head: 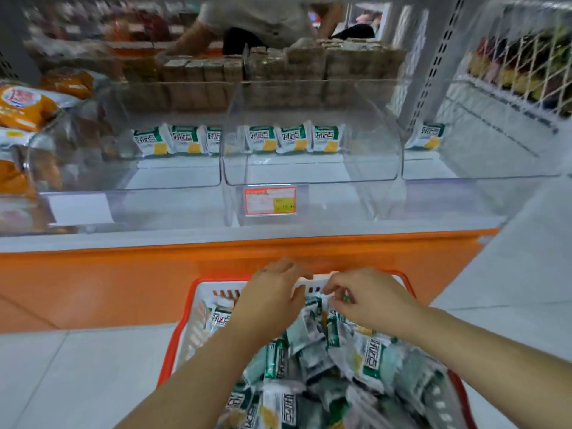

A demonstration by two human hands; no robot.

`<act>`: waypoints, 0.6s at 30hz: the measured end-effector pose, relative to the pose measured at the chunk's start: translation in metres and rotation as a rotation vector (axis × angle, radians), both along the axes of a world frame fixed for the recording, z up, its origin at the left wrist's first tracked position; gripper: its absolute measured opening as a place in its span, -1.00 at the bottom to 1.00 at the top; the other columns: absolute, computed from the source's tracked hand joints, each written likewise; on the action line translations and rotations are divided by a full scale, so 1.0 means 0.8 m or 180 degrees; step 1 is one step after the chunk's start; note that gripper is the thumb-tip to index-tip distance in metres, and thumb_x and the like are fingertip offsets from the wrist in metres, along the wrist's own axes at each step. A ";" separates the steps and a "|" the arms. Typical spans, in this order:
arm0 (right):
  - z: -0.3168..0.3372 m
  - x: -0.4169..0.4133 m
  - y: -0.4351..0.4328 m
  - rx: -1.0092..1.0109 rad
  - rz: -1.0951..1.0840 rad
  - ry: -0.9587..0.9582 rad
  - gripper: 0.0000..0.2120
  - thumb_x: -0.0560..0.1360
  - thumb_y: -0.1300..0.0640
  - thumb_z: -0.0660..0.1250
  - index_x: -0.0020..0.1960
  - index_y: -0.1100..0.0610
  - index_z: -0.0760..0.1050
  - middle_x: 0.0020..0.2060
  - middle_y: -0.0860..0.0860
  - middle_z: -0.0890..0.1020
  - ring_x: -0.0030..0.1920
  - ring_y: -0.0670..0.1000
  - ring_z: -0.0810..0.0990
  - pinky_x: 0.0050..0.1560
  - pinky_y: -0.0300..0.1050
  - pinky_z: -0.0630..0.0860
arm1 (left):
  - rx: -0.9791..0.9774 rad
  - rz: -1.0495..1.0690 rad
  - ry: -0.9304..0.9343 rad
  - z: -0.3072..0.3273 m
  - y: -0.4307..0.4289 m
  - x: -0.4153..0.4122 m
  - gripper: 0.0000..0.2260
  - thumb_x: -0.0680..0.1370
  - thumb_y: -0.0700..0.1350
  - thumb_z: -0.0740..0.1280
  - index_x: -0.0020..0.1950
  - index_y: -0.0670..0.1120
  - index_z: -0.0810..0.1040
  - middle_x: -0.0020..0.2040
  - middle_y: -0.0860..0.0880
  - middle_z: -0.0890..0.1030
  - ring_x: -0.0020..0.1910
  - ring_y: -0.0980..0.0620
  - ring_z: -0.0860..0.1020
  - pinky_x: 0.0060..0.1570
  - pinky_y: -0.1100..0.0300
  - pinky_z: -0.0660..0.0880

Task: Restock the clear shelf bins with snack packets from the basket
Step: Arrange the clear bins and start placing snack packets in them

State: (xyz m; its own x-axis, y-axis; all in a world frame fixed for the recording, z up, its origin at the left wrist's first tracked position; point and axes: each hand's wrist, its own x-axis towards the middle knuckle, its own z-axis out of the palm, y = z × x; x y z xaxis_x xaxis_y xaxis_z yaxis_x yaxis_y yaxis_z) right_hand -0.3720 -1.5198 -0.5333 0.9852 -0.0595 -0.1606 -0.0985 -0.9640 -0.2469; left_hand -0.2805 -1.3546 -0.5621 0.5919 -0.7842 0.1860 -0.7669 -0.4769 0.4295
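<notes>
A white basket with an orange rim point(185, 317) stands on the floor below the shelf, full of several green-and-white snack packets point(368, 357). Both hands reach into its far end. My left hand point(272, 292) is palm down over the packets, fingers curled downward; what it holds is hidden. My right hand point(362, 297) pinches a packet with its fingertips. Above, the clear middle bin point(312, 178) holds three upright packets point(292, 139) at its back. The clear left bin point(173, 181) holds three more.
An orange shelf base point(123, 274) runs in front of the basket. A price tag point(270, 201) hangs on the middle bin. Orange bags point(24, 109) fill bins at left, brown packs point(278, 69) the shelf behind. Another person point(263, 23) works beyond. A wire rack point(520, 66) stands at right.
</notes>
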 end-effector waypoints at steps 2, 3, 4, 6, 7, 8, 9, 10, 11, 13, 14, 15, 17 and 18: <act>-0.019 -0.012 -0.008 0.0301 -0.0137 0.0442 -0.64 0.55 -0.01 0.25 0.34 -0.03 0.41 0.06 -0.13 0.55 0.00 -0.11 0.49 -0.19 -0.30 0.35 | 0.0319 -0.0018 0.0327 -0.014 0.001 -0.013 -0.74 0.61 -0.06 0.20 0.28 0.05 0.48 0.27 0.06 0.46 0.10 0.01 0.50 0.03 0.18 0.39; -0.029 -0.018 -0.012 0.0469 -0.0176 0.0671 -0.55 0.54 -0.01 0.28 0.41 -0.02 0.32 0.21 -0.09 0.49 0.13 -0.10 0.46 -0.07 -0.30 0.37 | 0.0524 -0.0041 0.0416 -0.019 0.001 -0.019 -0.72 0.61 -0.03 0.19 0.32 0.07 0.46 0.31 0.08 0.42 0.15 0.03 0.48 0.08 0.20 0.39; -0.037 -0.022 -0.015 0.0638 -0.0151 0.0890 -0.45 0.52 0.00 0.30 0.47 -0.03 0.22 0.36 -0.06 0.37 0.26 -0.07 0.40 0.10 -0.26 0.38 | 0.0748 -0.0073 0.0484 -0.024 0.001 -0.023 -0.70 0.62 -0.01 0.19 0.35 0.08 0.43 0.36 0.08 0.38 0.22 0.03 0.44 0.15 0.18 0.39; -0.048 -0.030 -0.018 0.0904 0.0043 0.1219 -0.29 0.49 0.02 0.35 0.53 -0.06 0.06 0.48 -0.05 0.16 0.21 -0.11 0.38 0.16 -0.24 0.35 | 0.1187 -0.0157 0.0623 -0.033 0.000 -0.030 -0.66 0.61 0.02 0.20 0.40 0.06 0.39 0.44 0.05 0.29 0.35 -0.01 0.35 0.29 0.11 0.36; -0.050 -0.034 -0.017 0.0968 0.0151 0.1289 -0.24 0.49 0.04 0.37 0.54 -0.08 0.01 0.49 -0.05 0.12 0.05 -0.16 0.40 0.06 -0.29 0.34 | 0.1364 -0.0212 0.0686 -0.037 -0.001 -0.033 -0.63 0.61 0.03 0.21 0.41 0.05 0.37 0.47 0.03 0.25 0.39 -0.04 0.32 0.34 0.07 0.33; -0.051 -0.037 -0.016 0.0979 0.0208 0.1318 -0.22 0.48 0.04 0.38 0.54 -0.10 -0.01 0.49 -0.06 0.10 -0.05 -0.21 0.39 0.03 -0.31 0.34 | 0.1479 -0.0253 0.0740 -0.040 -0.002 -0.036 -0.60 0.60 0.04 0.22 0.44 0.04 0.34 0.49 0.00 0.21 0.41 -0.06 0.29 0.36 0.05 0.30; -0.054 -0.040 -0.015 0.0948 0.0230 0.1268 -0.19 0.46 0.01 0.41 0.53 -0.12 -0.03 0.49 -0.08 0.09 0.03 -0.24 0.40 0.10 -0.29 0.35 | 0.1551 -0.0276 0.0773 -0.043 -0.003 -0.037 -0.57 0.60 0.04 0.23 0.47 0.04 0.29 0.49 -0.02 0.19 0.42 -0.08 0.27 0.38 0.04 0.28; -0.058 -0.043 -0.013 0.0875 0.0214 0.1151 -0.14 0.42 -0.06 0.44 0.53 -0.14 -0.04 0.50 -0.10 0.08 0.23 -0.19 0.37 0.24 -0.21 0.35 | 0.1610 -0.0282 0.0780 -0.046 -0.003 -0.038 -0.53 0.60 0.03 0.23 0.49 0.03 0.25 0.50 -0.02 0.18 0.43 -0.09 0.26 0.38 0.03 0.28; -0.063 -0.045 -0.010 0.0763 0.0163 0.1026 -0.08 0.38 -0.16 0.46 0.52 -0.16 -0.05 0.50 -0.12 0.08 0.38 -0.10 0.28 0.34 -0.11 0.32 | 0.1656 -0.0285 0.0757 -0.048 -0.003 -0.038 -0.51 0.60 0.03 0.24 0.51 0.04 0.22 0.50 -0.02 0.16 0.43 -0.09 0.26 0.38 0.03 0.28; -0.072 -0.049 -0.002 0.0552 0.0077 0.0796 -0.03 0.31 -0.29 0.45 0.52 -0.15 -0.05 0.48 -0.11 0.11 0.45 0.00 0.21 0.37 -0.02 0.32 | 0.1715 -0.0289 0.0697 -0.051 -0.005 -0.039 -0.49 0.60 0.05 0.23 0.52 0.04 0.19 0.51 -0.01 0.15 0.43 -0.09 0.27 0.37 0.04 0.30; -0.076 -0.050 0.003 0.0493 0.0053 0.0694 -0.04 0.31 -0.30 0.43 0.52 -0.12 -0.03 0.47 -0.10 0.14 0.44 0.02 0.22 0.36 -0.03 0.33 | 0.1733 -0.0282 0.0698 -0.052 -0.005 -0.039 -0.49 0.59 0.06 0.23 0.52 0.05 0.19 0.50 -0.01 0.16 0.43 -0.09 0.27 0.37 0.05 0.30; -0.078 -0.050 0.006 0.0483 0.0038 0.0589 -0.08 0.34 -0.28 0.42 0.53 -0.09 0.00 0.45 -0.07 0.17 0.42 0.02 0.25 0.33 -0.06 0.33 | 0.1728 -0.0267 0.0723 -0.051 -0.007 -0.040 -0.50 0.59 0.07 0.23 0.51 0.06 0.20 0.50 -0.01 0.17 0.43 -0.09 0.27 0.36 0.05 0.30; -0.075 -0.050 0.006 0.0607 0.0000 0.0374 -0.22 0.43 -0.15 0.39 0.52 -0.06 0.08 0.42 -0.05 0.26 0.35 0.00 0.33 0.28 -0.10 0.34 | 0.1712 -0.0220 0.0767 -0.048 -0.010 -0.039 -0.50 0.58 0.08 0.24 0.50 0.07 0.22 0.49 -0.01 0.20 0.41 -0.09 0.29 0.36 0.04 0.31; -0.071 -0.052 0.006 0.0756 -0.0057 0.0323 -0.28 0.45 -0.07 0.38 0.50 -0.07 0.12 0.40 -0.05 0.31 0.30 -0.03 0.37 0.24 -0.13 0.36 | 0.1731 -0.0193 0.0799 -0.047 -0.011 -0.040 -0.51 0.58 0.08 0.24 0.50 0.06 0.23 0.48 -0.01 0.21 0.41 -0.10 0.29 0.35 0.03 0.31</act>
State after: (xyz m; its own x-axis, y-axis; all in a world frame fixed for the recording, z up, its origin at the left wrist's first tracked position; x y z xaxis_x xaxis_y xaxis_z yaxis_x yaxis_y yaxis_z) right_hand -0.4136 -1.5147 -0.5898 0.9625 -0.0255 -0.2701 -0.1508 -0.8780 -0.4543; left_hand -0.3121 -1.3638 -0.5997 0.5170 -0.7615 -0.3910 -0.7064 -0.6375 0.3075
